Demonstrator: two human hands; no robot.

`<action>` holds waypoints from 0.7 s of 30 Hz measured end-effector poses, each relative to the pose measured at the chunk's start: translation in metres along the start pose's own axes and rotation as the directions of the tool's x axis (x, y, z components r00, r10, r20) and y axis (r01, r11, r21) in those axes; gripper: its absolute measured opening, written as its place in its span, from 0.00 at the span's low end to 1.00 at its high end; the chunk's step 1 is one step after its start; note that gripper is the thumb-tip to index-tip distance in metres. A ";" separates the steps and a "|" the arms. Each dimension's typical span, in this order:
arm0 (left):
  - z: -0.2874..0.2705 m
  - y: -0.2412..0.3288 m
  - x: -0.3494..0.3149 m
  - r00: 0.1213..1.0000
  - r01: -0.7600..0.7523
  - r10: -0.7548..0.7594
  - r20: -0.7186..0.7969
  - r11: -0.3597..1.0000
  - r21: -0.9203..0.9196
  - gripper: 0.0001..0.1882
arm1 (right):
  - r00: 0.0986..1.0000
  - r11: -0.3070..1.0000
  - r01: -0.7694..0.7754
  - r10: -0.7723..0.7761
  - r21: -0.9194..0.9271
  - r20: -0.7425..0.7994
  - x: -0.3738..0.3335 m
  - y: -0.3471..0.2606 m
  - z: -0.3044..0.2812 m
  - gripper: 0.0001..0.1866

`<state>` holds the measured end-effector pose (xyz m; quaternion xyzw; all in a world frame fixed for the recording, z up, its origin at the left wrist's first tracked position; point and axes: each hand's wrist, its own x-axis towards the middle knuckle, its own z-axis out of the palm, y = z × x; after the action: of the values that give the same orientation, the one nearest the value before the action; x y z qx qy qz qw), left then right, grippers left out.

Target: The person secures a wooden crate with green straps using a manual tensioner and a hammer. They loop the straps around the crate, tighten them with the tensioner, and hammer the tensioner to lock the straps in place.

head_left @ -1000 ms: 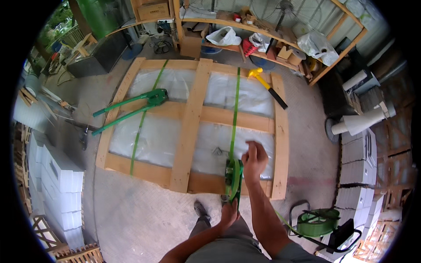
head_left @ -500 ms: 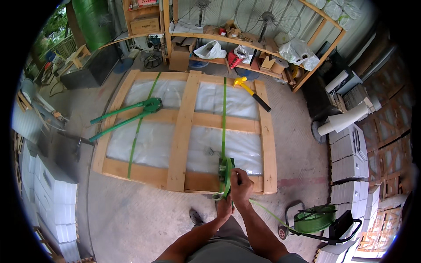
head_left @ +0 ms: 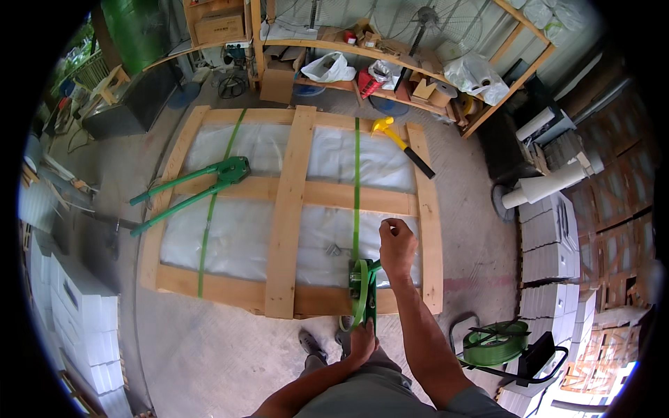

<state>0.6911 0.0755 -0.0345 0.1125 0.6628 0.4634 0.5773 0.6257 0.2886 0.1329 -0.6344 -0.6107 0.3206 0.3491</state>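
One crate [head_left: 284, 209] lies flat on the floor before the person, its six visible boards framing four film-covered panels. Take its middle as the dial, with twelve on the far side from the person. Beyond it at one o'clock stands one laden shelf [head_left: 334, 44]. Two green straps [head_left: 357, 167] cross the crate from far edge to near, one on the nine o'clock side, one on the three. Off the crate, out at four, I see one green reel [head_left: 495, 343] on a black stand on the floor. One long-handled green tool [head_left: 233, 169] rests between nine and ten, both handles poking past the edge. One hammer [head_left: 404, 148], yellow with a black grip, lies across the board at two. One green tensioner [head_left: 364, 289] sits at five, at the near edge, where the right-side strap meets it and a green band loops over it. Of two hands, the left hand [head_left: 362, 341] is wrapped round the tensioner's near end; the right hand [head_left: 398, 247] is curled beside its lever, and I can't tell whether it grips that. At four lie small metal clips [head_left: 333, 249], too tiny to count.
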 end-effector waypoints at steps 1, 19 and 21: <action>0.001 -0.001 0.001 1.000 -0.005 0.005 0.000 1.000 -0.001 0.21 | 1.000 1.000 0.009 -0.009 -0.003 0.007 0.000 0.002 0.001 0.09; -0.005 -0.018 0.016 0.995 -0.020 0.024 0.092 0.999 -0.048 0.25 | 0.971 0.975 0.175 -0.194 0.137 0.139 -0.075 0.030 -0.042 0.09; -0.033 -0.060 0.042 0.806 -0.582 0.487 0.336 0.553 0.596 0.20 | 0.925 0.949 0.241 -0.287 0.202 0.248 -0.110 0.055 -0.053 0.09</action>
<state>0.6725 0.0556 -0.1099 0.5401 0.6779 0.3352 0.3694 0.6943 0.1752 0.1141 -0.4639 -0.7040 0.4055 0.3533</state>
